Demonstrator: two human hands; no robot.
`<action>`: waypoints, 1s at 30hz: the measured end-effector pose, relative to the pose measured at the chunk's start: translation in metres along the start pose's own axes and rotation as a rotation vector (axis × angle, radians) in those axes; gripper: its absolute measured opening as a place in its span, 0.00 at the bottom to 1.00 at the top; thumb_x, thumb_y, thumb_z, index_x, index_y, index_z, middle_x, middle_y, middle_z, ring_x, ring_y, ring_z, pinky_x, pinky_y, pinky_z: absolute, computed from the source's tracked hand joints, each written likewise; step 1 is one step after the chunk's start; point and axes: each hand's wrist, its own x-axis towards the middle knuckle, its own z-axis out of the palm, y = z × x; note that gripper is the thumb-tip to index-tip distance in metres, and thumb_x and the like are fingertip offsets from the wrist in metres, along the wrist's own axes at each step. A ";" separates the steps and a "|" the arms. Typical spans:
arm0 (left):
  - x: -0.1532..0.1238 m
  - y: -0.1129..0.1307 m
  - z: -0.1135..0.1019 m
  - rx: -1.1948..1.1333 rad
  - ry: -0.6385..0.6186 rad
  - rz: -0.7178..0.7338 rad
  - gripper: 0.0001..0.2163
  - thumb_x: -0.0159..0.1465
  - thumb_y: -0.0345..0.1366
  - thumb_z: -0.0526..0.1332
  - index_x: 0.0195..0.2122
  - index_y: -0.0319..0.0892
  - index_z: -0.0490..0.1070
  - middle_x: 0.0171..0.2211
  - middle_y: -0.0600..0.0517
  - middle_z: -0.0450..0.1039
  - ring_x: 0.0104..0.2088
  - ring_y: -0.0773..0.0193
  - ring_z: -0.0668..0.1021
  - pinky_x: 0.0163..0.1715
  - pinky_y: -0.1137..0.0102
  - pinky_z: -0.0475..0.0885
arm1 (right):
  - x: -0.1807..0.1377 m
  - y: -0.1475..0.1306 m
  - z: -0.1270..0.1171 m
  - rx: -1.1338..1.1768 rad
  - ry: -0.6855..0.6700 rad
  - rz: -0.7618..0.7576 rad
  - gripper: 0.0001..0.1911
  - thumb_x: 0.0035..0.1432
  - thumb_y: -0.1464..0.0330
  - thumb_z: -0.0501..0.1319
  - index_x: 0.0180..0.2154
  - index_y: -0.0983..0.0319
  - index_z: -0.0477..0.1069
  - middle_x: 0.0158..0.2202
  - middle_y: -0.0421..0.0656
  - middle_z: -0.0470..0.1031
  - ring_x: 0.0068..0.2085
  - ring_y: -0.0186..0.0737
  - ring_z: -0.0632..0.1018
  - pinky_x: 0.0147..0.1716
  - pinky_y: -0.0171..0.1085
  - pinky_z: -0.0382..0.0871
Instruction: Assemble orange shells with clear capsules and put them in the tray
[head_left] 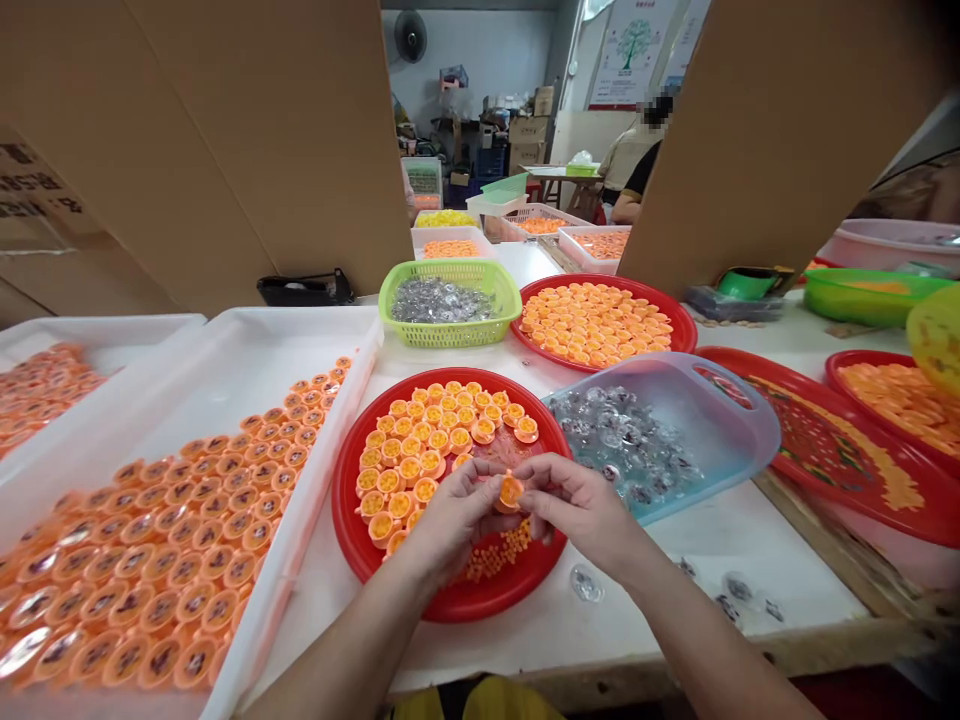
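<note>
Over a round red tray [346,520], both of my hands meet around one small orange plastic cup [511,492]. My left hand [463,510] pinches its left side, and my right hand [574,500] has its fingertips on the right side. Rows of similar orange cups [409,470] with yellow insides fill the left and back of the tray. Small orange-yellow bits [499,552] lie loose below my hands. The fingers partly hide the held cup, so I cannot tell if anything is inside it.
Left stands a white bin [300,540] of orange cups with printed discs. A blue tray [720,470] holds clear plastic pieces; a green basket [450,335] holds more. Another red tray [686,330] of cups stands behind. Cardboard panels [300,140] flank the table; a person [637,165] sits beyond.
</note>
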 end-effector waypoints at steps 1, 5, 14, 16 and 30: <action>0.000 0.001 0.000 -0.011 -0.009 0.015 0.16 0.55 0.39 0.67 0.42 0.38 0.69 0.34 0.49 0.74 0.33 0.66 0.78 0.36 0.71 0.75 | 0.004 0.002 0.002 -0.027 0.004 0.004 0.10 0.55 0.64 0.62 0.40 0.60 0.69 0.26 0.35 0.68 0.23 0.29 0.72 0.22 0.31 0.69; 0.001 0.001 -0.001 -0.052 -0.038 0.028 0.18 0.56 0.41 0.66 0.44 0.36 0.71 0.37 0.45 0.75 0.34 0.62 0.79 0.37 0.67 0.74 | 0.010 0.009 0.005 -0.048 0.091 0.013 0.12 0.53 0.63 0.64 0.39 0.59 0.69 0.32 0.36 0.70 0.24 0.28 0.73 0.26 0.31 0.70; 0.002 -0.002 -0.002 0.002 0.018 -0.006 0.15 0.53 0.40 0.68 0.36 0.37 0.69 0.31 0.50 0.74 0.30 0.66 0.77 0.34 0.70 0.74 | 0.006 0.008 0.004 -0.140 0.119 -0.041 0.11 0.53 0.62 0.64 0.38 0.60 0.74 0.36 0.41 0.74 0.29 0.33 0.75 0.29 0.34 0.73; 0.002 -0.002 -0.001 0.010 0.021 0.000 0.15 0.53 0.40 0.68 0.36 0.37 0.68 0.30 0.52 0.72 0.30 0.67 0.76 0.33 0.71 0.74 | 0.005 0.005 0.005 -0.219 0.115 -0.084 0.11 0.53 0.63 0.64 0.39 0.60 0.75 0.36 0.41 0.73 0.30 0.34 0.75 0.30 0.35 0.73; 0.006 0.020 -0.014 -0.128 0.222 0.133 0.09 0.61 0.30 0.60 0.43 0.38 0.68 0.35 0.48 0.74 0.27 0.67 0.79 0.25 0.76 0.75 | 0.002 -0.008 0.009 -1.060 -0.226 -0.145 0.05 0.52 0.69 0.64 0.33 0.60 0.71 0.33 0.39 0.72 0.33 0.37 0.74 0.32 0.34 0.67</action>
